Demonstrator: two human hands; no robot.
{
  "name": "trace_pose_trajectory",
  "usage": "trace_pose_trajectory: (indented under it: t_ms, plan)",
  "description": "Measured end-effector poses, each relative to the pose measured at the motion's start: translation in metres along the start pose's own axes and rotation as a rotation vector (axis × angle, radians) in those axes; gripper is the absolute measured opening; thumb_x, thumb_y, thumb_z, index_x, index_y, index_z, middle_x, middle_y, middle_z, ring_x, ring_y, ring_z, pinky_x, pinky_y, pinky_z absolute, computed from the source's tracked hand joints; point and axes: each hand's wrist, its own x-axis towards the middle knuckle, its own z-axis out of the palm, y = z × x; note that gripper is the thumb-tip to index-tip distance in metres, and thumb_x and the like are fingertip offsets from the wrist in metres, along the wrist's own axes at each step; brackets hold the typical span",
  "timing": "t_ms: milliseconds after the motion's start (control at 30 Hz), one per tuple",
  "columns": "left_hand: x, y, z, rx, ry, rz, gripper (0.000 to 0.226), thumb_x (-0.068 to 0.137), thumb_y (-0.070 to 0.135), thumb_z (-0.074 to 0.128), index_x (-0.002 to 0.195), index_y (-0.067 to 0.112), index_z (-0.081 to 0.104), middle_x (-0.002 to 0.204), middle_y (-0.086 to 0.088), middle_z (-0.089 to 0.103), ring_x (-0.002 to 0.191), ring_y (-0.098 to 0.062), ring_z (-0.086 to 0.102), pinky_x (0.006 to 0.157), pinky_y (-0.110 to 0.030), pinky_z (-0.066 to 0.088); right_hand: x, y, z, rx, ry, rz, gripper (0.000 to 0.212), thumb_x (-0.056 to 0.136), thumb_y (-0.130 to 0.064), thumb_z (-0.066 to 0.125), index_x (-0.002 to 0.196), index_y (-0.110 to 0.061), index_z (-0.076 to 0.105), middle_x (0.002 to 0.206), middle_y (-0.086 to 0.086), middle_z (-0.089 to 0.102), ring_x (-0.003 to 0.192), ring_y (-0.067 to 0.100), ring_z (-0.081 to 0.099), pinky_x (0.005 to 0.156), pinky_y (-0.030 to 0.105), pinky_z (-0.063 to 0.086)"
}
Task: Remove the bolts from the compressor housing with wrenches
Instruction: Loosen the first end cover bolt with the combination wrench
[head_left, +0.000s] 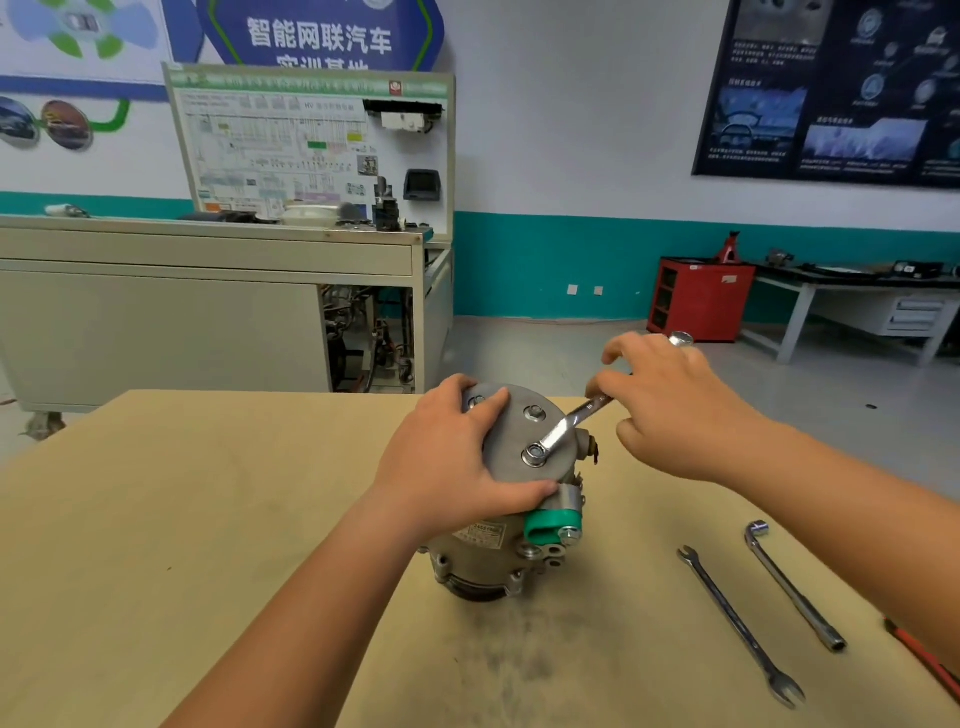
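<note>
Near right: spare wrenches (740, 626) on your table (208, 519).
Left hand (452, 462): clasps the compressor housing (519, 434).
Right hand (670, 405): grips your wrench (566, 423), ringed on a bolt (536, 453).

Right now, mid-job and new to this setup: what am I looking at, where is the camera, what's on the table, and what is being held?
There is no robot here. One camera, worn on a person's head, looks down at their own bare hands. A metal compressor stands on end on a tan table. The left hand holds its top plate steady. The right hand grips a wrench whose ring end sits on a bolt in that plate. Two spare tools lie to the right: a flat wrench and an L-shaped socket wrench.
</note>
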Motion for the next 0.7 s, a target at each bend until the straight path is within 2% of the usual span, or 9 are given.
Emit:
trace_pose_trajectory:
  t_ms: [100, 167, 233, 300, 333, 433, 567, 633, 700]
  plan:
    - [-0.002, -0.002, -0.001, -0.014, -0.007, -0.007, 0.109, 0.053, 0.084, 0.044, 0.147, 0.028, 0.034, 0.145, 0.001, 0.031, 0.132, -0.017, 0.031, 0.105, -0.028, 0.032, -0.001, 0.01, 0.003, 0.032, 0.039, 0.045, 0.035, 0.089, -0.024, 0.044, 0.123, -0.029, 0.051, 0.146, -0.001, 0.028, 0.137, 0.018, 0.018, 0.111, 0.042, 0.01]
    - [-0.002, -0.002, -0.001, -0.02, -0.012, -0.009, 0.109, 0.054, 0.084, 0.044, 0.147, 0.028, 0.033, 0.145, 0.001, 0.031, 0.132, -0.017, 0.031, 0.105, -0.028, 0.032, -0.002, 0.016, 0.005, 0.102, 0.115, -0.022, 0.027, 0.091, -0.024, 0.045, 0.115, -0.025, 0.057, 0.134, -0.003, 0.044, 0.129, 0.015, 0.033, 0.112, 0.043, 0.011]
    - [-0.002, -0.002, -0.001, -0.017, -0.008, -0.006, 0.11, 0.054, 0.084, 0.044, 0.147, 0.028, 0.034, 0.145, 0.0, 0.031, 0.132, -0.017, 0.032, 0.105, -0.029, 0.033, -0.003, 0.019, 0.006, 0.192, 0.153, -0.19, 0.019, 0.092, -0.024, 0.046, 0.101, -0.021, 0.063, 0.101, -0.007, 0.06, 0.094, 0.013, 0.052, 0.089, 0.035, 0.035]
    - [-0.001, -0.002, 0.0, -0.015, -0.007, 0.001, 0.109, 0.054, 0.084, 0.044, 0.147, 0.028, 0.034, 0.145, 0.0, 0.031, 0.132, -0.017, 0.031, 0.105, -0.029, 0.033, -0.006, 0.017, 0.003, 0.21, 0.06, -0.268, 0.026, 0.093, -0.038, 0.039, 0.089, -0.023, 0.059, 0.072, -0.016, 0.052, 0.067, 0.006, 0.047, 0.062, 0.027, 0.035]
    - [-0.001, -0.003, 0.0, -0.014, -0.011, 0.004, 0.109, 0.054, 0.084, 0.044, 0.147, 0.028, 0.033, 0.146, 0.0, 0.03, 0.133, -0.017, 0.031, 0.105, -0.029, 0.032, -0.006, 0.018, 0.002, 0.195, 0.029, -0.28, 0.035, 0.09, -0.05, 0.032, 0.086, -0.025, 0.057, 0.066, -0.017, 0.047, 0.063, 0.003, 0.044, 0.058, 0.025, 0.034]
    - [-0.002, -0.003, -0.001, -0.005, -0.031, 0.015, 0.11, 0.055, 0.084, 0.042, 0.149, 0.027, 0.03, 0.148, 0.0, 0.027, 0.135, -0.017, 0.028, 0.107, -0.028, 0.03, 0.0, 0.028, -0.007, 0.226, 0.017, -0.261, 0.052, 0.086, -0.063, 0.022, 0.083, -0.024, 0.057, 0.066, -0.017, 0.045, 0.066, -0.001, 0.044, 0.063, 0.029, 0.041]
    - [-0.004, -0.003, -0.004, 0.057, -0.062, 0.029, 0.114, 0.056, 0.087, 0.033, 0.151, 0.025, 0.024, 0.155, -0.002, 0.02, 0.138, -0.02, 0.022, 0.111, -0.028, 0.021, 0.003, 0.039, -0.027, 0.475, 0.013, -0.048, 0.029, 0.096, -0.04, 0.031, 0.081, -0.032, 0.056, 0.072, -0.008, 0.054, 0.069, 0.01, 0.052, 0.064, 0.025, 0.041]
    - [-0.004, -0.001, -0.005, 0.084, -0.056, 0.03, 0.113, 0.056, 0.087, 0.032, 0.15, 0.024, 0.025, 0.154, -0.002, 0.022, 0.136, -0.02, 0.024, 0.111, -0.027, 0.022, -0.008, 0.032, -0.031, 0.746, -0.144, 0.051, 0.024, 0.097, -0.029, 0.037, 0.085, -0.028, 0.057, 0.065, -0.003, 0.058, 0.06, 0.004, 0.056, 0.056, 0.019, 0.046]
    - [-0.003, 0.001, -0.004, 0.101, -0.021, 0.019, 0.107, 0.059, 0.086, 0.038, 0.145, 0.024, 0.031, 0.145, -0.003, 0.031, 0.13, -0.02, 0.032, 0.106, -0.026, 0.027, -0.026, 0.013, -0.033, 1.124, -0.421, 0.143, 0.019, 0.094, -0.029, 0.042, 0.094, -0.016, 0.056, 0.066, -0.001, 0.065, 0.06, 0.01, 0.065, 0.054, 0.021, 0.052]
